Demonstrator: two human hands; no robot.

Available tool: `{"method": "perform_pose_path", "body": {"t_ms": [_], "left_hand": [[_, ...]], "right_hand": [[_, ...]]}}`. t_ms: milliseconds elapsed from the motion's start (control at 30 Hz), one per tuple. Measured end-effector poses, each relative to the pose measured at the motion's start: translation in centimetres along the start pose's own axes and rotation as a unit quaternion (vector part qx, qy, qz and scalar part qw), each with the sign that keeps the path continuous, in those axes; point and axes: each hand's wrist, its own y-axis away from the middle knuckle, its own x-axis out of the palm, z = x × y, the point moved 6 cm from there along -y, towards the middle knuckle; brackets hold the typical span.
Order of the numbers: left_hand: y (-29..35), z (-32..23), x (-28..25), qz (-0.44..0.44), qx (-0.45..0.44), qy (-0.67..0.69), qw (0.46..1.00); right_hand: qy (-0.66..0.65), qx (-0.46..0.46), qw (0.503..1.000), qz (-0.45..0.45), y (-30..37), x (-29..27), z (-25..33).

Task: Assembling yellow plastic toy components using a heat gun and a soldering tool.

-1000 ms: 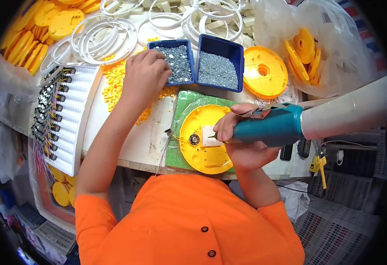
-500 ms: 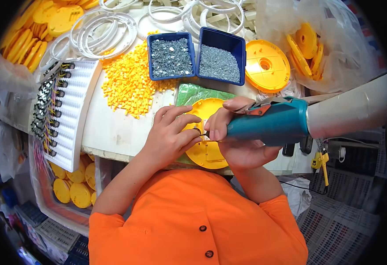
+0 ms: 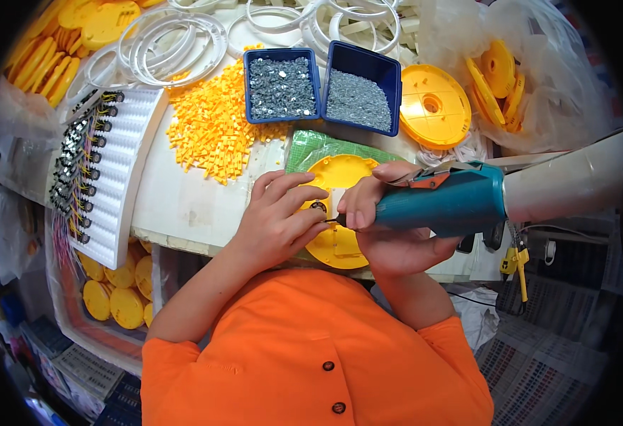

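Note:
My right hand (image 3: 385, 220) is wrapped round a teal electric screwdriver (image 3: 439, 201), held nearly level with its bit pointing left. Under both hands lies a round yellow plastic cover (image 3: 341, 252), its inner side up. My left hand (image 3: 281, 215) holds this cover from its left side, fingers curved over it and fingertips close to the bit. A small round dark part (image 3: 318, 206) sits in the cover beside those fingertips. Whether a screw is at the bit's tip is too small to tell. Green wrapped sheeting (image 3: 304, 150) lies beneath the cover's far edge.
Two blue bins, one of dark metal pieces (image 3: 282, 89) and one of small screws (image 3: 354, 99), stand beyond my hands. Small yellow parts (image 3: 208, 138) are heaped to their left. A white ribbed tray (image 3: 130, 163) holds wired components. Another yellow cover (image 3: 434, 106) lies right; white rings (image 3: 176, 46) lie far left.
The view has shifted slightly. My right hand and the screwdriver have moved a little to the right, uncovering more of the small dark part. My left hand keeps its place on the cover.

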Motion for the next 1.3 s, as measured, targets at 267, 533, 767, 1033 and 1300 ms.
{"method": "perform_pose_path", "body": {"t_ms": [267,533,767,1033,1300], "left_hand": [[0.6,1.0,-0.8,0.145,-0.049,0.028,0.988],[1.2,1.1,0.1,0.153,-0.025,0.004,0.988],[1.4,1.2,0.3,0.169,-0.035,0.004,0.985],[1.5,1.2,0.3,0.151,-0.031,0.007,0.988],[1.4,1.4,0.4,0.155,-0.028,0.008,0.988]], "right_hand": [[0.01,-0.023,0.999,-0.023,1.0,-1.4,-0.8],[0.016,-0.046,0.999,-0.017,0.9,-2.2,-1.9],[0.012,-0.033,0.999,-0.018,0.7,-2.1,-2.2],[0.017,-0.033,0.999,-0.017,0.8,-2.0,-2.4],[0.027,-0.024,0.999,-0.013,1.3,-1.5,-2.6]]}}
